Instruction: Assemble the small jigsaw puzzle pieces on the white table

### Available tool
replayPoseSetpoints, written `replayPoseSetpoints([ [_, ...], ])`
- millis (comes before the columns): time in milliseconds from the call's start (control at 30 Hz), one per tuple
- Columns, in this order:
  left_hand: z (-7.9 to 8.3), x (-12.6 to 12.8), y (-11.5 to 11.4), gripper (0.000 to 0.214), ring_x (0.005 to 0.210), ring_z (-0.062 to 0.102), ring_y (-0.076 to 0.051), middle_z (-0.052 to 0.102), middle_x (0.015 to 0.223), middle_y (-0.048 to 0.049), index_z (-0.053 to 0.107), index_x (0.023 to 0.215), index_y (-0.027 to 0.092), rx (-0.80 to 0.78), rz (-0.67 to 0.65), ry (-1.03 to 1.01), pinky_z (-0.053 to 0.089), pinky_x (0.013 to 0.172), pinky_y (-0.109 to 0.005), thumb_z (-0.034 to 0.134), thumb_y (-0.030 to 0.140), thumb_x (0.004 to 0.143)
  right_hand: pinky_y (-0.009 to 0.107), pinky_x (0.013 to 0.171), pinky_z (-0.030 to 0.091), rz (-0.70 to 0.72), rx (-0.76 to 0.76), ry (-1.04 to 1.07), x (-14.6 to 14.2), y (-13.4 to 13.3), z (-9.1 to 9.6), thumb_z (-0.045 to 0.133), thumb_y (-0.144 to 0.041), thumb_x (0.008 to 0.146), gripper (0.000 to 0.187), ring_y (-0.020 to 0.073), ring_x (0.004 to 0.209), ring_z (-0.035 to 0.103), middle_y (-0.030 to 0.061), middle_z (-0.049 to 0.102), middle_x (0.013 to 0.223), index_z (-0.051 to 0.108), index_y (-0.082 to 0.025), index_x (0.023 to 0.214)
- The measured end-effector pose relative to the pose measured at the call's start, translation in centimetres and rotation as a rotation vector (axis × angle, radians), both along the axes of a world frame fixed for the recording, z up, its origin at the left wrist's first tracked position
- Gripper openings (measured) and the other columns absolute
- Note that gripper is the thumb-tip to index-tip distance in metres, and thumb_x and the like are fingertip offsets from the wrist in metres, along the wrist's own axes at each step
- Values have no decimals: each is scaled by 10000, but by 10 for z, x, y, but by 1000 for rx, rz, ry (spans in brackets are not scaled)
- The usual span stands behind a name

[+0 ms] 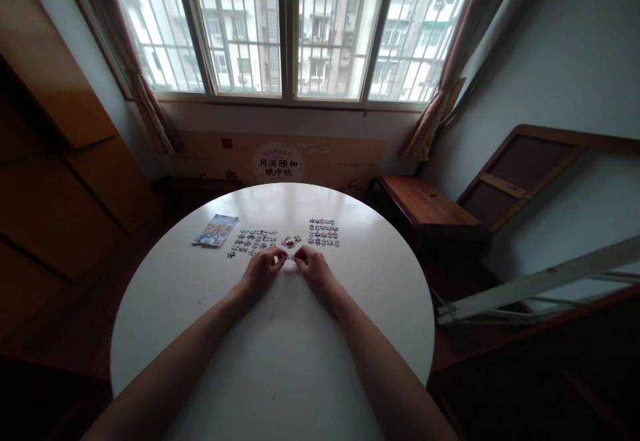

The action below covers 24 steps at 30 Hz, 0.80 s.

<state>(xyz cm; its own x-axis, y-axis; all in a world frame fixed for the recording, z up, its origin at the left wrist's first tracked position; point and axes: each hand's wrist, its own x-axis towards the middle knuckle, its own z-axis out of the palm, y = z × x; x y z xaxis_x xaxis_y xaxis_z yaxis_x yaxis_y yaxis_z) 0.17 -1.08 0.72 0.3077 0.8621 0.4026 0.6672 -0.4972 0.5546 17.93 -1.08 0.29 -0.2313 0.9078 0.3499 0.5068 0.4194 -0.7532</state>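
Observation:
My left hand [265, 262] and my right hand [311, 262] meet near the middle of the table, fingertips pinched on a small light-blue puzzle piece [291, 257] between them. Whether it is one piece or two joined ones I cannot tell. Just beyond the fingers lies a small pile of puzzle pieces [291, 241]. To the left, several loose puzzle pieces [249, 242] are spread in rough rows, partly behind my left hand. On the right, another group of puzzle pieces [324, 232] is laid out in rows. A colourful picture sheet [216, 230] rests at the far left of them.
All this lies on a round white table [200, 334]. Beyond its far edge are a printed banner [330, 151] and a barred window [330, 41]. A wooden bench [427, 201] stands at the right, orange cabinets [95, 181] at the left.

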Motion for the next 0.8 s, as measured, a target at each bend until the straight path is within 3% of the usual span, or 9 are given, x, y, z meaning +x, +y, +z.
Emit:
replayPoseSetpoints([
  [133, -3, -1, 2, 218, 591, 555, -104, 670, 814, -12, 658, 1000, 222, -5, 16, -15, 439, 595, -206, 544, 285, 825, 224, 626, 401, -5, 9, 25, 0, 0, 0, 546, -150, 763, 66, 120, 638, 529, 9, 608, 689, 610, -153, 748],
  [800, 4, 2, -3, 179, 598, 546, -110, 666, 826, -22, 669, 889, 203, -1, 9, -7, 438, 625, -222, 508, 265, 842, 232, 641, 410, -4, 0, -10, -1, 1, -3, 560, -159, 766, 64, 127, 659, 543, 10, 622, 707, 622, -164, 778],
])
